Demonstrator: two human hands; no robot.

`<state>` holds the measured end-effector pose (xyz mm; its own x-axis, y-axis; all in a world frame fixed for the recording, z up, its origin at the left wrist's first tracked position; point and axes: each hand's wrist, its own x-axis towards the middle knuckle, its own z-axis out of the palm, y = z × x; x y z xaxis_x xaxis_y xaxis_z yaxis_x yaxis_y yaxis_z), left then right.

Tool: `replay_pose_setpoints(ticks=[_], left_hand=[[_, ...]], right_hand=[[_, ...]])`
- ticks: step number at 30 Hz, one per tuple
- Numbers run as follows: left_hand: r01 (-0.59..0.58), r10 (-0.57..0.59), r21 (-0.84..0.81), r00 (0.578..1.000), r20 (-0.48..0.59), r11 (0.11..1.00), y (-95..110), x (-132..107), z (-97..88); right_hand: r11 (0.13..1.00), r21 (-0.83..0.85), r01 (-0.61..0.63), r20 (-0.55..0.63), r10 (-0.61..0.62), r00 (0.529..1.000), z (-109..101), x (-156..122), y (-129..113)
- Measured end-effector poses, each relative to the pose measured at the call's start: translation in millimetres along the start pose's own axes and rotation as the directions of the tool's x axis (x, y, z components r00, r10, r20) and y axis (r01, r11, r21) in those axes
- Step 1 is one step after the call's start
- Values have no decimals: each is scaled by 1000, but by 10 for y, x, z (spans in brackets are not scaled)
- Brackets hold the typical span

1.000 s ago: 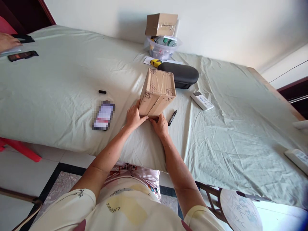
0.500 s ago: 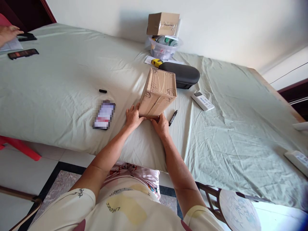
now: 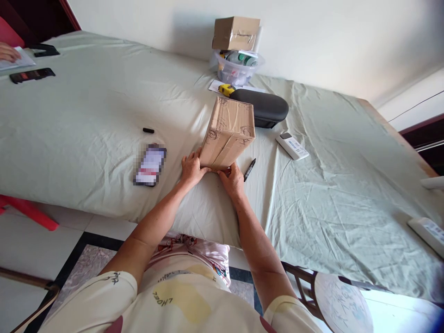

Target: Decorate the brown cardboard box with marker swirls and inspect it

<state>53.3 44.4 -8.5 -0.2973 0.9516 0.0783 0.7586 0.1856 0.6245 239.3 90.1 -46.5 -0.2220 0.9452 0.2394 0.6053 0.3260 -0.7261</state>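
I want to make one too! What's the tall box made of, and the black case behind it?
The tall box looks like brown cardboard, mostly covered in tan packing tape: it has sharp folded edges and a slight sheen in strips. The black case may be a stiff shell with a dull fabric-like skin, since it keeps its rounded shape and hardly shines.

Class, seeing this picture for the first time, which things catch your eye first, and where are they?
A taped cardboard box stands on end in the middle of the pale green sheet, its near lower end held between the left hand and the right hand. A black marker lies just right of that hand, a phone lies to the left, and a black case sits behind the box.
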Motion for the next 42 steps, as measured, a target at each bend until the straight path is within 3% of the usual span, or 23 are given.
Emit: replay_pose_setpoints(ticks=[8,13,17,33,42], left_hand=[[-12,12,-23,1000,-8,1000,18,-14,7],[-31,31,-29,999,-13,999,25,-28,45],[-40,40,-14,999,-13,999,24,-33,52],[-37,37,-8,999,-5,999,2,1,-20],[-39,39,-6,999,5,999,-15,4,-17]], right_hand=[[995,-50,82,-40,-84,996,36,-6,71],[994,-104,21,-70,-28,997,67,-33,37],[992,-125,-13,-56,6,998,58,-20,20],[985,-166,39,82,-26,996,-97,42,12],[995,-102,17,103,-7,995,-149,40,-4]])
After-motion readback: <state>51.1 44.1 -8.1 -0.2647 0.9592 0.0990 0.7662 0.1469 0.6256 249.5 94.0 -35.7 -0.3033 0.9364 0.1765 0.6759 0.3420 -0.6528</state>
